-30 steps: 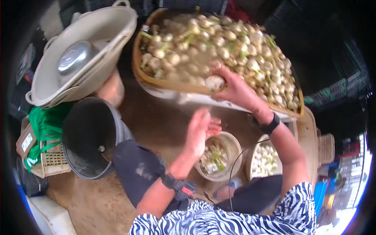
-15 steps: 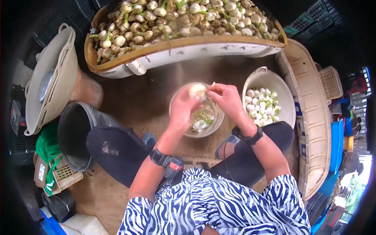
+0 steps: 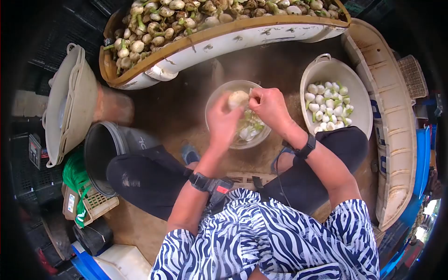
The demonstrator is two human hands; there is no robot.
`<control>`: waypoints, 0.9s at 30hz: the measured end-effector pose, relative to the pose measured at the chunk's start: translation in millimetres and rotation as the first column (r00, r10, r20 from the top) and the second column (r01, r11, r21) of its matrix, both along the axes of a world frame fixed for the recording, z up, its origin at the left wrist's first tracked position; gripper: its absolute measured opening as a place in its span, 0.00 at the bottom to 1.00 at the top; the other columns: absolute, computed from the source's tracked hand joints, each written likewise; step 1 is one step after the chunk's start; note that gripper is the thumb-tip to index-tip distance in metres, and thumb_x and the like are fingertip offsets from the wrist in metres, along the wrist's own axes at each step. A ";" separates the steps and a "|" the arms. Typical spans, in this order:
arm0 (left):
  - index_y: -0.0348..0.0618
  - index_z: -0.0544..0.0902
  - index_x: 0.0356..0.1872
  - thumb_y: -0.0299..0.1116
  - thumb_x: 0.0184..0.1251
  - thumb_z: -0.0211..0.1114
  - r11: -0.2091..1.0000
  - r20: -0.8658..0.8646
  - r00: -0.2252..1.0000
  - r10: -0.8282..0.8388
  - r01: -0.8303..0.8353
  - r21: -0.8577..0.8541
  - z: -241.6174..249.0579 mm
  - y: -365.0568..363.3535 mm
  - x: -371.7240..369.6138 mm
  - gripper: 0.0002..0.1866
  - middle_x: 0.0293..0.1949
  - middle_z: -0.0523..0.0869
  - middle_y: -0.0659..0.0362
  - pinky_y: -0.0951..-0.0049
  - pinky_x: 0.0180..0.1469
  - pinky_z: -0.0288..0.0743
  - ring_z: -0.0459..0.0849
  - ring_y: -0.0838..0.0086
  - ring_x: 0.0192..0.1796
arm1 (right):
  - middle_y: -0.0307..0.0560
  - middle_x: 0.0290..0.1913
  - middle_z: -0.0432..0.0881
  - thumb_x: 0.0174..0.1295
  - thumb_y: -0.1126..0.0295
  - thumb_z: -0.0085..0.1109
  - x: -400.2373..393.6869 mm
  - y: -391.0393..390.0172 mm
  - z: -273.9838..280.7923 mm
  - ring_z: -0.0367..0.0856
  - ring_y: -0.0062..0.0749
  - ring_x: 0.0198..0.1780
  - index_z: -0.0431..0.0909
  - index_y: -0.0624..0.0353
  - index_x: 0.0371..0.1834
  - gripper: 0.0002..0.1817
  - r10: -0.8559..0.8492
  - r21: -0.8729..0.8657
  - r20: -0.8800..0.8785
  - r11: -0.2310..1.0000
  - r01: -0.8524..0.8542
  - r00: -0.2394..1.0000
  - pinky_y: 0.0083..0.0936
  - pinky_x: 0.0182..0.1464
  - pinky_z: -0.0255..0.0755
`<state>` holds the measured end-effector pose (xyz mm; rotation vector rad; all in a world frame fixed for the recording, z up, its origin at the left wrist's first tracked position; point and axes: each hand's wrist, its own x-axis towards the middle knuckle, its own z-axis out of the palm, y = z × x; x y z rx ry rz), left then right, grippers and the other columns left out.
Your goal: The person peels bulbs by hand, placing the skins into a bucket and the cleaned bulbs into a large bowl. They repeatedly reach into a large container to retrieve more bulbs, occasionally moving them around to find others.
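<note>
A round whitish bulb (image 3: 238, 100) is held in the fingers of my left hand (image 3: 223, 120), above a pale basin (image 3: 255, 143) on the floor. Close on its right, my right hand (image 3: 269, 108) has thumb and forefinger pinched together on a thin piece of skin at the bulb's side. White peelings and green bits (image 3: 251, 130) lie inside the basin below. Off to the right, a larger pale tub (image 3: 361, 100) holds several clean white bulbs (image 3: 329, 105) with short green stems.
A long trough (image 3: 214, 46) heaped with unpeeled bulbs (image 3: 158, 28) stands ahead. At the left are a grey bucket (image 3: 100, 156), a tilted pale tub (image 3: 70, 102) and green netting (image 3: 77, 175). A long beige container (image 3: 396, 126) stands upright on the right.
The view has shifted, so the tubs and trough sit differently in the frame. Both hands remain together at the bulb, with my right hand drawn slightly closer in a tight pinch.
</note>
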<state>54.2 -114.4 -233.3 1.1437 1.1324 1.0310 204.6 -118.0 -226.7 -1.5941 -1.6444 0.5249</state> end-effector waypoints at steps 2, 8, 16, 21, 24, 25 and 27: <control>0.29 0.74 0.58 0.20 0.58 0.63 0.999 0.028 1.000 -0.003 0.004 -0.038 -0.7 3.6 -2.9 0.23 0.44 0.83 0.58 0.79 0.40 0.77 0.82 0.79 0.41 | 0.59 0.26 0.78 0.50 0.73 0.53 5.1 3.6 -3.3 0.78 0.55 0.29 0.77 0.61 0.21 0.05 0.002 -0.034 -0.011 0.999 -0.002 1.000 0.41 0.31 0.71; 0.40 0.71 0.59 0.35 0.63 0.59 0.898 0.725 0.685 -0.078 0.364 -0.247 1.1 5.9 -60.7 0.24 0.44 0.81 0.55 0.71 0.31 0.74 0.80 0.67 0.40 | 0.56 0.30 0.82 0.52 0.78 0.49 38.2 25.1 -42.5 0.81 0.55 0.34 0.80 0.62 0.34 0.10 -0.018 -0.144 0.140 0.989 0.038 0.990 0.42 0.38 0.74; 0.44 0.74 0.56 0.41 0.67 0.57 0.842 0.673 0.736 -0.076 0.409 -0.352 -17.3 2.8 -48.8 0.20 0.43 0.81 0.61 0.79 0.26 0.71 0.77 0.74 0.34 | 0.51 0.32 0.82 0.55 0.69 0.58 -7.6 3.5 -2.7 0.80 0.48 0.35 0.81 0.59 0.39 0.10 0.386 0.105 0.036 0.916 -0.388 0.922 0.39 0.36 0.73; 0.43 0.75 0.54 0.43 0.67 0.58 0.826 0.616 0.776 -0.134 0.431 -0.363 -14.1 6.0 -37.9 0.19 0.39 0.80 0.62 0.81 0.22 0.69 0.76 0.77 0.31 | 0.54 0.30 0.78 0.55 0.74 0.58 -3.6 -2.9 -1.6 0.76 0.53 0.30 0.76 0.63 0.32 0.04 0.385 0.115 0.182 0.905 -0.409 0.905 0.36 0.32 0.71; 0.44 0.75 0.54 0.41 0.63 0.59 0.822 0.568 0.802 -0.185 0.443 -0.358 -6.0 5.2 -34.2 0.20 0.40 0.78 0.64 0.84 0.23 0.66 0.75 0.80 0.30 | 0.55 0.28 0.79 0.53 0.73 0.56 -5.0 -4.6 -3.5 0.76 0.52 0.28 0.76 0.63 0.28 0.04 0.310 0.126 0.130 0.937 -0.326 0.942 0.37 0.31 0.70; 0.42 0.74 0.56 0.42 0.60 0.61 0.827 0.495 0.837 -0.235 0.439 -0.350 -1.1 4.6 -32.8 0.24 0.39 0.78 0.64 0.84 0.23 0.66 0.75 0.81 0.30 | 0.55 0.27 0.80 0.52 0.71 0.56 -4.9 -5.0 -3.4 0.77 0.51 0.28 0.79 0.62 0.27 0.06 0.269 0.085 0.045 0.958 -0.272 0.962 0.38 0.31 0.70; 0.40 0.73 0.57 0.43 0.57 0.62 0.826 0.419 0.861 -0.290 0.446 -0.345 3.3 3.7 -30.4 0.27 0.38 0.78 0.63 0.85 0.23 0.66 0.75 0.82 0.29 | 0.53 0.25 0.80 0.52 0.71 0.56 0.3 -3.3 -0.7 0.77 0.46 0.26 0.78 0.63 0.26 0.06 0.247 -0.038 -0.038 0.968 -0.248 0.968 0.35 0.30 0.69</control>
